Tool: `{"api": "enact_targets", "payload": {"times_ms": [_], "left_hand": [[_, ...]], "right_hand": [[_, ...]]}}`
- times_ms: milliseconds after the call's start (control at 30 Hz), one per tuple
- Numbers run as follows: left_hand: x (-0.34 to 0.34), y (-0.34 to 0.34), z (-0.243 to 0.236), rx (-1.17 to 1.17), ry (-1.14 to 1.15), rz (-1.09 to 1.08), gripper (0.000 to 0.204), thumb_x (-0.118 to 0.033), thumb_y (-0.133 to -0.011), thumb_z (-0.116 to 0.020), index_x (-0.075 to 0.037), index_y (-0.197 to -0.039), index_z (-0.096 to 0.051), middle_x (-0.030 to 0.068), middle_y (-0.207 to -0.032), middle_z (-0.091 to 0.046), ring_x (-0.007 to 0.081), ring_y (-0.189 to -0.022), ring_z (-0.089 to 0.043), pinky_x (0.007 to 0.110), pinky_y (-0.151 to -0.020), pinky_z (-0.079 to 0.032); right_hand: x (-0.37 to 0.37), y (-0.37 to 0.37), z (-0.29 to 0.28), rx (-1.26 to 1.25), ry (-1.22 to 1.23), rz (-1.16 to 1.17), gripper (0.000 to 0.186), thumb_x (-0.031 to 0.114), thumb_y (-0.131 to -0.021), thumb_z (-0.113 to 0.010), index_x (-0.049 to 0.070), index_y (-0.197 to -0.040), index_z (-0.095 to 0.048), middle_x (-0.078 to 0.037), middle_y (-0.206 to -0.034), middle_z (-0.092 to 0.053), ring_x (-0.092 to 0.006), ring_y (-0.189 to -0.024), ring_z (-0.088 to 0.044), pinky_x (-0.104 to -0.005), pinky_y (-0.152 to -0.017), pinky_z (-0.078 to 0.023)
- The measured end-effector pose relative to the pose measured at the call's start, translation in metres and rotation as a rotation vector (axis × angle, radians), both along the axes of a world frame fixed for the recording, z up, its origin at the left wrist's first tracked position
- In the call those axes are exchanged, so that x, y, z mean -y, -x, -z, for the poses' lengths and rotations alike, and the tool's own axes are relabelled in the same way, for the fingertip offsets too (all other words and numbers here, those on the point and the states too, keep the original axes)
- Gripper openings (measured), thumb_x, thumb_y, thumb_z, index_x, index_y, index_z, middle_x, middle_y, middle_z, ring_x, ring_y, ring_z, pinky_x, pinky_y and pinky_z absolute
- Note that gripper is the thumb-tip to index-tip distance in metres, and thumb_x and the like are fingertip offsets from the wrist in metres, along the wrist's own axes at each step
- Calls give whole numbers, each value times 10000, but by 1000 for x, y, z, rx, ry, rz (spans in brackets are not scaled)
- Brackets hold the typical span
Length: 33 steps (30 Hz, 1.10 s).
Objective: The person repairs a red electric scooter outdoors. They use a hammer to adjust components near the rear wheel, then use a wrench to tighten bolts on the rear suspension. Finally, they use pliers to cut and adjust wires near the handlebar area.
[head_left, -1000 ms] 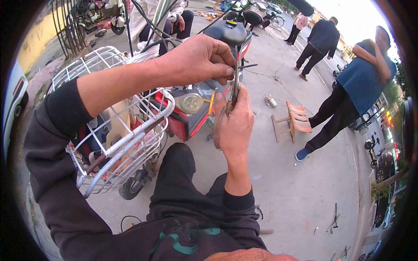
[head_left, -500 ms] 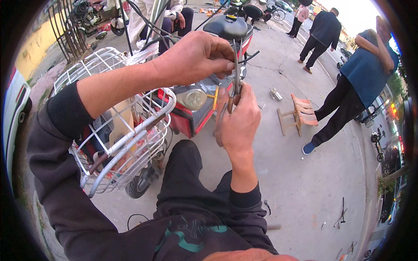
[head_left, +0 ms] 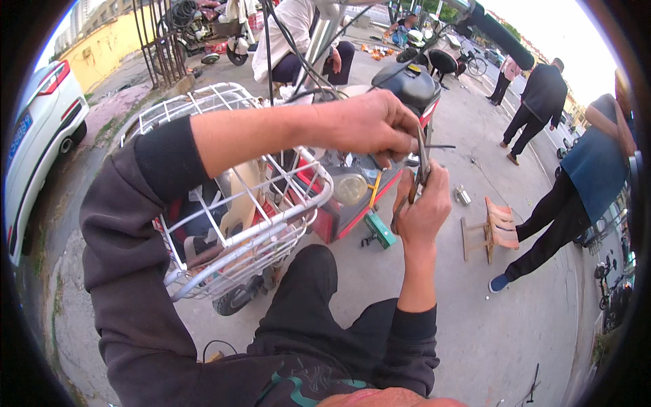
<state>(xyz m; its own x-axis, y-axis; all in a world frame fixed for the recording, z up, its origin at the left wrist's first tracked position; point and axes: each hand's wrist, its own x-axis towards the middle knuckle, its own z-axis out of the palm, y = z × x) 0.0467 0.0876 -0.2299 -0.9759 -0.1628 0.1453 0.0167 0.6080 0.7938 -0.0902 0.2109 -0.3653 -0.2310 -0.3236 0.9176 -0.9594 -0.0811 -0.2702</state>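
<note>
My right hand (head_left: 427, 210) is wrapped round the handles of a pair of scissors (head_left: 424, 163), whose blades point upward. Pinched in the fingers of my left hand (head_left: 373, 125) is a thin black cable (head_left: 444, 146); its end sticks out to the right, past the blades. The blades cross the cable close to my left fingertips; whether they bite into it cannot be made out. Below my left forearm is a white wire basket (head_left: 251, 239), with a red vehicle front and its round headlight (head_left: 351, 188) just beyond.
A green box (head_left: 380, 230) lies on the ground below the headlight. Farther right are a metal can (head_left: 462, 195) and a low wooden stool (head_left: 500, 227), with a person in blue (head_left: 597, 163) behind it. Someone in a pale jacket (head_left: 288, 44) sits ahead. A white car (head_left: 51, 142) stands left.
The view has swung, so hands, basket and vehicle lie farther right and lower. The cable end now points level to the right instead of up. The green box has come into sight.
</note>
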Motion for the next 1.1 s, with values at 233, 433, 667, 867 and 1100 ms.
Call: {"api": "enact_targets", "payload": {"times_ms": [233,433,667,867,1100], "left_hand": [[1,4,21,-126,242,-99,317,-129,-1016,-606,8,-1301,-619,-1,-913,-642,56,-835,-573,253,-752,-501],[-26,8,14,-314,396,-208,133,-27,-924,-690,41,-1036,-667,37,-817,-704,43,-778,-625,253,-690,-527],[-20,-3,14,-391,505,-210,141,-44,-910,-725,21,-1034,-715,85,-730,-695,62,-703,-645,267,-642,-528],[-15,-3,10,-347,574,-94,163,-65,-943,-682,19,-1076,-722,97,-729,-690,66,-615,-606,282,-588,-528],[-10,-3,2,-125,375,-71,190,-61,-964,-656,16,-1123,-726,2,-749,-663,43,-678,-604,227,-615,-503]], "right_hand": [[3,-11,13,215,-36,-123,312,161,-899,-693,8,-1154,-599,-217,-960,-624,-437,-845,-636,-491,-721,-507],[-13,-36,-3,546,-25,-194,289,191,-913,-710,-10,-1100,-621,-195,-864,-612,-365,-753,-637,-450,-678,-500],[-12,-45,-5,455,-63,-73,311,190,-909,-721,-12,-1123,-620,-141,-792,-578,-298,-655,-582,-415,-609,-475],[-8,-30,9,276,-10,4,306,176,-897,-724,7,-1130,-618,-146,-849,-601,-335,-682,-606,-434,-605,-486],[-4,-6,13,94,8,41,317,167,-871,-734,36,-1132,-611,-133,-851,-568,-358,-733,-618,-449,-608,-500]]}}
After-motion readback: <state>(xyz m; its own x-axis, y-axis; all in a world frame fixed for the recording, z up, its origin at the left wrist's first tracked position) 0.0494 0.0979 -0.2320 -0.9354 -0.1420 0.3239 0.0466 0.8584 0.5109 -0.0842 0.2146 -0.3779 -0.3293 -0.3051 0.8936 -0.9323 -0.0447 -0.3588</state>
